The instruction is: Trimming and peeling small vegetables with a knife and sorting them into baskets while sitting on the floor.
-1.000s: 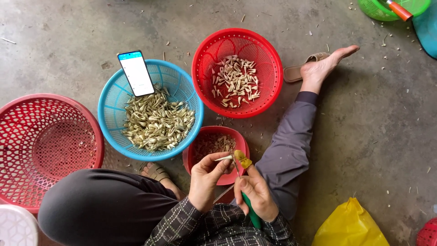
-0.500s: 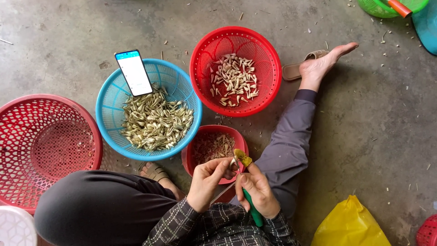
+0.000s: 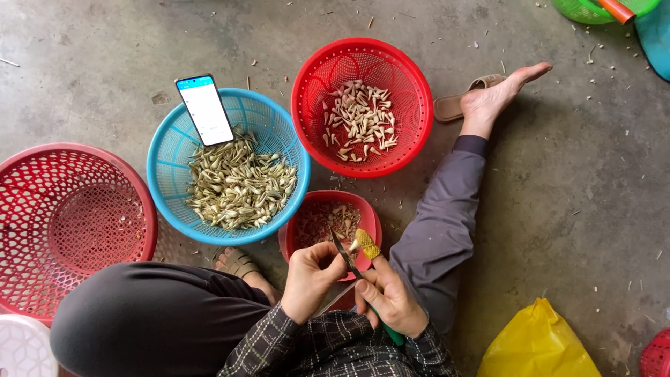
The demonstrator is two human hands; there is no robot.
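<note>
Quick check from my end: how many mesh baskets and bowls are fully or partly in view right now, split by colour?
Red plastic mesh baskets and bowl: 4
Blue plastic mesh basket: 1
Green plastic mesh basket: 1
White plastic mesh basket: 1
Total: 7

Both hands low centre: left hand [image 3: 312, 278] just left of right hand [image 3: 391, 299], touching. Small bowl [image 3: 301, 241] directly above them. Basket w/ phone [image 3: 205, 109] on its rim, centre-left. Another basket [image 3: 412, 84] upper centre. Empty basket [image 3: 105, 167] far left. Bag [image 3: 537, 345] lower right.
</note>
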